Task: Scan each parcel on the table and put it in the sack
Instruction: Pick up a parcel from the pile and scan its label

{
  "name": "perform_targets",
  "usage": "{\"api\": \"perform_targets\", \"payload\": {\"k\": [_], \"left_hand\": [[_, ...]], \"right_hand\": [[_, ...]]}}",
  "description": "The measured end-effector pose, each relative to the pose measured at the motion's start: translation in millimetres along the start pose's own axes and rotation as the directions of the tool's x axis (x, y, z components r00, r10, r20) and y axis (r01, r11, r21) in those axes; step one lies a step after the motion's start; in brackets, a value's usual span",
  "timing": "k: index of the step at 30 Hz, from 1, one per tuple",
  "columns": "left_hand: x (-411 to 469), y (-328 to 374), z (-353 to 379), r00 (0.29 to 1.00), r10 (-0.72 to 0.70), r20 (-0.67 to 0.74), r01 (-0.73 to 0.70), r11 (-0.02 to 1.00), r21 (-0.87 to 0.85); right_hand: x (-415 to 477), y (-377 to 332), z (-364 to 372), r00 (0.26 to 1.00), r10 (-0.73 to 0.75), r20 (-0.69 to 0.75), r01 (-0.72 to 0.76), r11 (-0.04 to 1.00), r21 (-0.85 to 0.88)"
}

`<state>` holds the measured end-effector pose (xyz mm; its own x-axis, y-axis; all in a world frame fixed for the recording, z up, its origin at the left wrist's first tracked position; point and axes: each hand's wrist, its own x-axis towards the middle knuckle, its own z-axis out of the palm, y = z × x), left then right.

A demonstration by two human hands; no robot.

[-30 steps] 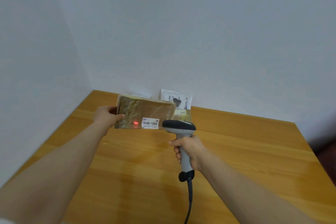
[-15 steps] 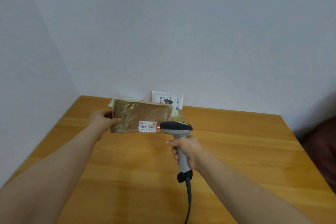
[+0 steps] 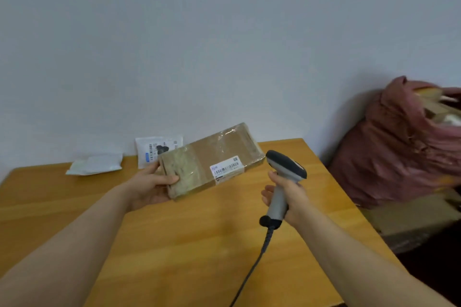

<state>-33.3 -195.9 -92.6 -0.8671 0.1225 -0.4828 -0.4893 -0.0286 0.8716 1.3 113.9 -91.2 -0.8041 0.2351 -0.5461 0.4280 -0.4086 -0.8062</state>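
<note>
Red dot now gone from its label, the brown parcel, gripped at its nine-o'clock end by the left hand above the table, looks scanned and due for the sack at three o'clock, while the right hand curls round the scanner.

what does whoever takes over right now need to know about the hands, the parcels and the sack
Left hand holds the taped cardboard box by its left end, above the table, label facing up.
Right hand grips the barcode scanner; no beam shows on the label.
Dark red sack stands right of the table, boxes already in it.
Left: sack this box once scanned, then scan and sack the white mailer bag and the printed white pouch by the wall.
</note>
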Motion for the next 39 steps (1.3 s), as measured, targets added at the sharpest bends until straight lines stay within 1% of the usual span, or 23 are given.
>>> {"api": "perform_targets", "payload": {"k": [2, 4, 7, 10, 13, 15, 17, 20, 23, 26, 28, 31, 35, 37, 39], "left_hand": [[0.8, 3.4, 43.0, 0.994, -0.007, 0.112, 0.003, 0.999, 0.033], [2.2, 1.5, 91.9, 0.981, 0.000, 0.196, -0.014, 0.997, 0.071], [-0.4, -6.9, 183.3, 0.957, -0.033, 0.289, 0.001, 0.994, 0.109], [-2.7, -13.8, 279.2, 0.939, -0.058, 0.338, 0.010, 0.989, 0.145], [-0.4, -12.1, 363.0, 0.945, -0.051, 0.324, 0.007, 0.991, 0.137], [1.0, -2.5, 408.5, 0.933, -0.060, 0.354, -0.008, 0.982, 0.189], [3.3, 14.6, 448.0, 0.930, -0.030, 0.367, -0.054, 0.975, 0.217], [17.0, 58.2, 502.2, 0.931, 0.087, 0.355, -0.168, 0.965, 0.203], [44.3, 105.3, 552.6, 0.930, 0.208, 0.304, -0.269, 0.947, 0.177], [73.0, 147.9, 606.1, 0.922, 0.331, 0.199, -0.361, 0.923, 0.135], [93.9, 175.4, 644.3, 0.913, 0.384, 0.136, -0.397, 0.914, 0.087], [122.8, 205.0, 696.8, 0.913, 0.403, 0.060, -0.406, 0.912, 0.059], [155.9, 236.9, 755.3, 0.933, 0.357, 0.048, -0.359, 0.933, 0.025], [171.4, 242.7, 780.4, 0.943, 0.328, 0.058, -0.331, 0.942, 0.055], [188.9, 244.9, 802.0, 0.943, 0.328, 0.053, -0.332, 0.937, 0.112]], "right_hand": [[-4.5, -16.0, -39.8, 0.999, -0.039, -0.013, 0.040, 0.996, 0.079], [-7.7, -31.4, -85.6, 0.996, -0.087, -0.032, 0.091, 0.982, 0.167], [-15.7, -56.4, -166.5, 0.982, -0.145, -0.118, 0.171, 0.951, 0.259], [-23.9, -76.7, -249.0, 0.960, -0.157, -0.233, 0.230, 0.914, 0.333], [-26.1, -100.9, -319.2, 0.931, -0.149, -0.333, 0.278, 0.882, 0.382], [-23.1, -118.8, -355.2, 0.920, -0.152, -0.361, 0.302, 0.862, 0.408], [-14.6, -139.6, -384.7, 0.915, -0.166, -0.367, 0.328, 0.836, 0.439], [4.6, -177.6, -417.2, 0.933, -0.197, -0.301, 0.330, 0.801, 0.500], [25.7, -217.0, -442.4, 0.942, -0.232, -0.243, 0.330, 0.773, 0.542], [51.5, -253.8, -471.3, 0.936, -0.241, -0.256, 0.343, 0.789, 0.509], [70.6, -276.8, -490.7, 0.931, -0.242, -0.273, 0.350, 0.801, 0.485], [98.5, -306.3, -516.8, 0.929, -0.211, -0.305, 0.337, 0.823, 0.458], [135.8, -337.5, -545.2, 0.932, -0.193, -0.305, 0.318, 0.841, 0.438], [153.6, -346.0, -556.0, 0.938, -0.162, -0.306, 0.291, 0.849, 0.441], [172.6, -351.7, -565.6, 0.950, -0.121, -0.289, 0.249, 0.850, 0.464]]}}
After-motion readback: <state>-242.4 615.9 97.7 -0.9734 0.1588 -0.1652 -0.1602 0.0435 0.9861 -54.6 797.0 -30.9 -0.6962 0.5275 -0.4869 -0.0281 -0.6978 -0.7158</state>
